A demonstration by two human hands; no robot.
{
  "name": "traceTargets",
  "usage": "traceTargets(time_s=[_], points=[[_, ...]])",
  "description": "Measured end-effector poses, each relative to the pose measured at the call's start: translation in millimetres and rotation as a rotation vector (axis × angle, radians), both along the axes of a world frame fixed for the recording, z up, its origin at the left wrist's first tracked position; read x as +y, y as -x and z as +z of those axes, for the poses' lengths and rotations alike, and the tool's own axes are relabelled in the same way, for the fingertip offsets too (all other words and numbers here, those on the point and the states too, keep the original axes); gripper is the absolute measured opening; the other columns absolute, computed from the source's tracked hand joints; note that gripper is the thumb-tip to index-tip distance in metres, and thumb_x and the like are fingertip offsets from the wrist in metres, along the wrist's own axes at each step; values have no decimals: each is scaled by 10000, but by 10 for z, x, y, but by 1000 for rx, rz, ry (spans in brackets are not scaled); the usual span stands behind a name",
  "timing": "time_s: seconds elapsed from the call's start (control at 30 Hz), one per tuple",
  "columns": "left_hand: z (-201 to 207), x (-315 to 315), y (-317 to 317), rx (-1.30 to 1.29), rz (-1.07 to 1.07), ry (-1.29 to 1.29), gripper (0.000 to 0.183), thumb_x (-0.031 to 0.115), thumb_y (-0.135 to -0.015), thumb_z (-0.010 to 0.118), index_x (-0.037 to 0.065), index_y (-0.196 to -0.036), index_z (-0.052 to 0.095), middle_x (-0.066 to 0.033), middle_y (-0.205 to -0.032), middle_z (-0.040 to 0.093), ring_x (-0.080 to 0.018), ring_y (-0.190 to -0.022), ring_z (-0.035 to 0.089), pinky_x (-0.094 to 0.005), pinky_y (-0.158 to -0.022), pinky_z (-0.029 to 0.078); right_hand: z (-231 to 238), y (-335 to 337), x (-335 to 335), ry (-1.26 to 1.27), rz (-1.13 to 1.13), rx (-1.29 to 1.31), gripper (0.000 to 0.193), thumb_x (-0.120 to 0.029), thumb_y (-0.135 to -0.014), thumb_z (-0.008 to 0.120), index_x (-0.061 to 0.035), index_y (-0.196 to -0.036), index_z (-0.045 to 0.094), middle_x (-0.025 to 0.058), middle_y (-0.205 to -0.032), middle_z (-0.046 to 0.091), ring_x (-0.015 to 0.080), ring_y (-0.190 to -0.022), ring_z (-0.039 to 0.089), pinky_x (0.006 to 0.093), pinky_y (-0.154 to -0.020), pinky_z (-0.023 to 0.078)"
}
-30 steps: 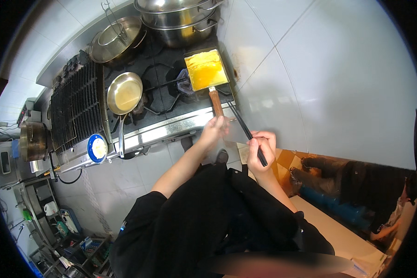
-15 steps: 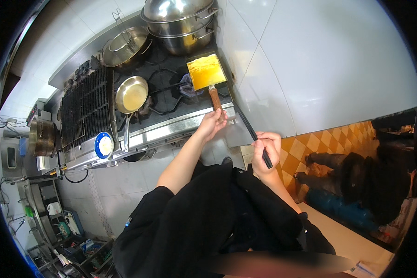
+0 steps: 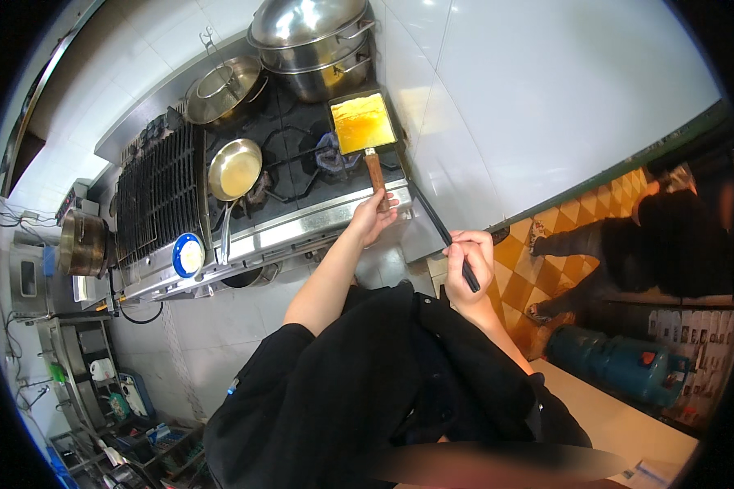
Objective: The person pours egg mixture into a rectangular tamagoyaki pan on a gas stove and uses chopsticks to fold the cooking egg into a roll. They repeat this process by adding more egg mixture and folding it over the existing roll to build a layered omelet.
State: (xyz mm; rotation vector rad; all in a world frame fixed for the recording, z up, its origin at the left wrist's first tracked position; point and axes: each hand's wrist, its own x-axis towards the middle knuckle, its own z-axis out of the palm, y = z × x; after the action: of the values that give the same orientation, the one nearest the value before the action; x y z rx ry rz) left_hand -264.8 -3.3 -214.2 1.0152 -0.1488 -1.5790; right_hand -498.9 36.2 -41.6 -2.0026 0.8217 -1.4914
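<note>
My left hand [image 3: 373, 218] is closed around the brown wooden handle of a square pan [image 3: 374, 175]. A yellow sheet of egg [image 3: 362, 124] covers the pan's bottom, thicker and paler along its far edge. The pan is over the right side of the stove, partly beside a burner [image 3: 332, 155] with a bluish glow; whether it touches the grate I cannot tell. My right hand [image 3: 471, 265] grips a pair of long black chopsticks [image 3: 434, 218], which slant up and left, their tips near the stove's right edge, apart from the egg.
Left of the square pan sits a round steel frying pan [image 3: 235, 169] with pale yellow contents. A blue-rimmed dish [image 3: 188, 255] stands on the front ledge beside the grill grate [image 3: 161, 183]. Behind are a strainer pan [image 3: 224, 90] and a large steamer pot [image 3: 314, 49]. At right are a person [image 3: 669, 244] and gas cylinder [image 3: 616, 363].
My view has shifted slightly. The person at right has moved, leaving the gas cylinder in fuller sight. Both hands keep their holds, and the egg looks much the same.
</note>
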Motion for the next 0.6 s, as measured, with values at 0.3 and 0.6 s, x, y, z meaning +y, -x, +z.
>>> traceTargets(time_s=[0.3, 0.6], points=[[46, 105, 55, -63, -25, -67, 476, 449, -998, 557, 31, -1224, 541, -115, -1140, 646, -161, -919, 589, -300, -802, 531, 0, 95, -3, -8, -7, -34, 107, 17, -877, 643, 13, -771, 632, 143, -931, 592, 272, -869, 648, 347, -769, 521], [132, 169, 172, -93, -52, -94, 494, 490, -986, 564, 56, -1218, 526, -97, -1139, 644, -155, -921, 581, -291, -797, 521, -41, 255, 11, 0, -26, -35, 103, 14, -872, 652, 8, -770, 637, 142, -924, 601, 271, -870, 653, 347, -761, 528]])
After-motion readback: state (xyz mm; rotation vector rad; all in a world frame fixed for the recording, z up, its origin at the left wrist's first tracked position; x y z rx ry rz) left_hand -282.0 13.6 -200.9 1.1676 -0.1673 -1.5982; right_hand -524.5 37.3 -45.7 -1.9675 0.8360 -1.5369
